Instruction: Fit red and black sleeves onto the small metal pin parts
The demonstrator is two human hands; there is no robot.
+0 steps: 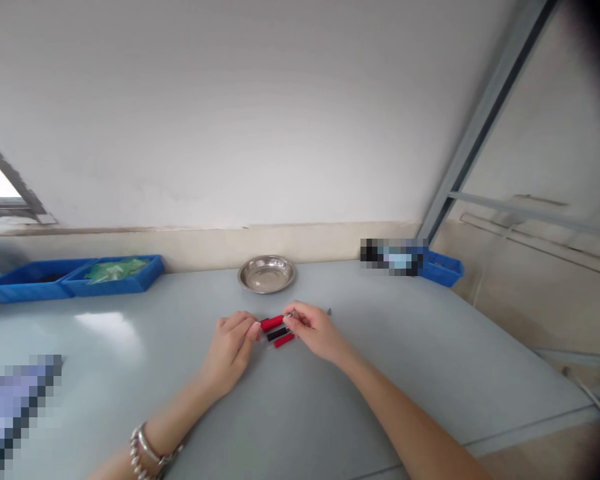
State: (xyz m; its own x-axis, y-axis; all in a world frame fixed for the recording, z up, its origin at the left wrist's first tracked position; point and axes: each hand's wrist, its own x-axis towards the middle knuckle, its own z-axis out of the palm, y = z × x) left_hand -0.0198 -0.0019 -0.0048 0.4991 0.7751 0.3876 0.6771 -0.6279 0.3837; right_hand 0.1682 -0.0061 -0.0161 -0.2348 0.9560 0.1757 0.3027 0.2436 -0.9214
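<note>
My left hand (234,343) is closed, its thumb and fingers at the left end of a slim red rod-like piece (272,324). My right hand (313,328) pinches the other end of that red piece, where a bit of shiny metal shows. Its exact kind is too small to make out. Just below it on the table lie a slim black piece (277,335) and a second red piece (283,341), side by side, with clear-looking left ends. A small metal tip (329,311) shows beyond my right hand; what it belongs to is hidden.
A round steel dish (267,275) stands near the wall on the grey table (170,333). Two blue trays (105,288) sit at the back left, one with a green plastic bag (116,270). Another blue bin (440,268) is back right, beside a blurred-out object (395,259).
</note>
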